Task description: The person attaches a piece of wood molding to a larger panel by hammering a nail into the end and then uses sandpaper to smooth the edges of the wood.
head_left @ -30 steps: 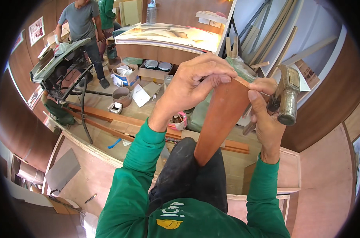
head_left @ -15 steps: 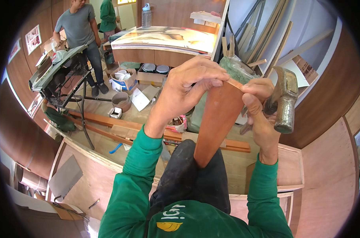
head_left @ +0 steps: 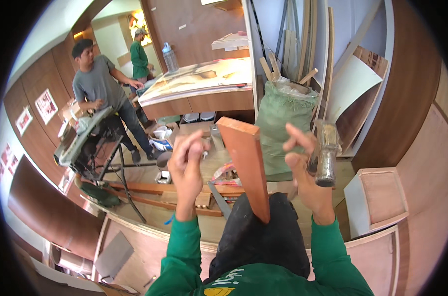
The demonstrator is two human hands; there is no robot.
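Observation:
A reddish-brown wooden board [head_left: 246, 163] stands upright, slightly tilted, its lower end between my dark-trousered legs. Neither hand touches it. My left hand [head_left: 186, 163] is raised to its left, fingers loosely bent and somewhat blurred, with nothing visible in them. To the board's right is my right hand [head_left: 306, 180], its index finger and thumb stretched out while the other fingers keep hold of a hammer [head_left: 326, 155]. The worn metal hammer head shows beside that hand; its handle is mostly hidden.
A green sack [head_left: 285, 128] with wood offcuts stands ahead. A hand saw [head_left: 219, 200] and timber strips [head_left: 152, 193] lie on the floor. At left, a person in grey [head_left: 101, 81] is beside a table saw [head_left: 88, 138]. A pale box [head_left: 376, 200] sits at right.
Both my hands have come off the board's top end and moved apart. The board's top now leans left. The hammer stays in my right hand, and the view has shifted.

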